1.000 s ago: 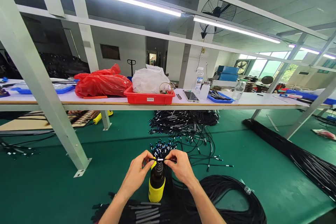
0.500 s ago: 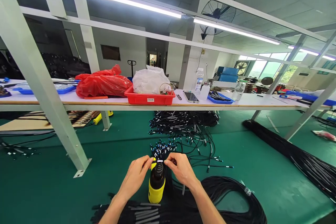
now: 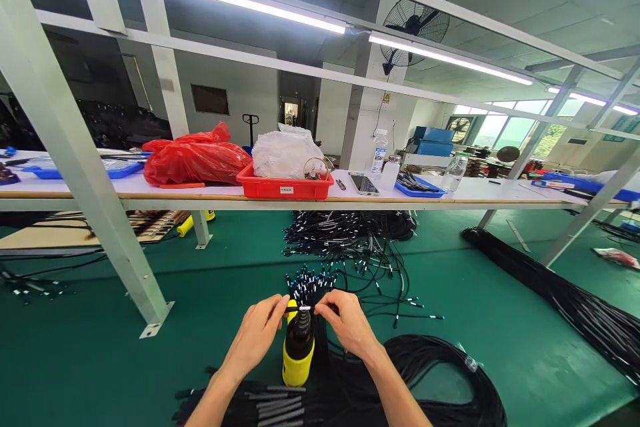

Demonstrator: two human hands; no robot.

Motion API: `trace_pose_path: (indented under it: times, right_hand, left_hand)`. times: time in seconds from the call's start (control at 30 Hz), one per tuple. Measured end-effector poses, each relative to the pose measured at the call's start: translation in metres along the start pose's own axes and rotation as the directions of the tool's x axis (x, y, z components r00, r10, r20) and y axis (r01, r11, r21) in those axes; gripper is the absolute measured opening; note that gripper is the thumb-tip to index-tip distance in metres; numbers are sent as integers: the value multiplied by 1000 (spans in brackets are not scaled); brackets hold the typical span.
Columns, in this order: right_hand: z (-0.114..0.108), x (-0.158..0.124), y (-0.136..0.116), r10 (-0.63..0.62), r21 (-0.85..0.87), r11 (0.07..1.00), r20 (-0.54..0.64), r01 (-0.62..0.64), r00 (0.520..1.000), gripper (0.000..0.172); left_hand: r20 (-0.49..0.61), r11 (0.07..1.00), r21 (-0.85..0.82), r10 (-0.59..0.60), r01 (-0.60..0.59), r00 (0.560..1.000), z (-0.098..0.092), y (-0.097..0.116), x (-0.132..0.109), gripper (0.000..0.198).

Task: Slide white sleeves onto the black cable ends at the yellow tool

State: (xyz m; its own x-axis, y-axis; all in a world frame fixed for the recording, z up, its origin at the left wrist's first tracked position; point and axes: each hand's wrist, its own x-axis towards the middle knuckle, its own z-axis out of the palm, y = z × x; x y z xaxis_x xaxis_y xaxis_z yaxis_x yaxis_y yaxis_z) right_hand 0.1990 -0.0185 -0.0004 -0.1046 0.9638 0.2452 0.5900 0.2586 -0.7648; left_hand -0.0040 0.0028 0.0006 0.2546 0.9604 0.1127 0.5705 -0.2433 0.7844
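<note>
My left hand (image 3: 256, 335) and my right hand (image 3: 346, 321) meet over the top of a yellow and black tool (image 3: 299, 353) that stands upright on the green mat (image 3: 100, 347). Both hands pinch the tip of a thin black cable (image 3: 306, 308), which carries a small white piece at the tool's nozzle. Behind the tool lies a bunch of black cables with blue and white ends (image 3: 310, 278). A thick coil of black cable (image 3: 440, 380) lies under my right forearm.
A raised white shelf (image 3: 450, 199) crosses the view, bearing a red bag (image 3: 193, 159), a red tray (image 3: 284, 187) with clear plastic, a phone (image 3: 364, 183), bottles and blue trays. White frame legs (image 3: 100, 213) stand at left. More black cables (image 3: 575, 300) lie at right.
My right hand has shifted slightly left and down toward the tool's nozzle, and the pinch on the cable tip has tightened. Nothing else has moved.
</note>
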Motion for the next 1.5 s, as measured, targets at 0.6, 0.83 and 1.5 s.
trace_pose_path:
  times: [0.6, 0.83, 1.5]
  right_hand:
    - [12, 6, 4, -4, 97, 995, -77, 12, 997, 10]
    - [3, 2, 2, -22, 28, 999, -13, 23, 1000, 22]
    - [15, 7, 9, -48, 45, 998, -66, 51, 997, 12]
  left_hand:
    - [15, 999, -51, 11, -10, 1000, -1, -3, 4, 43]
    - [48, 998, -62, -11, 14, 999, 1, -1, 3, 51]
    - [-20, 987, -158, -5, 2, 1000, 7, -6, 3, 37]
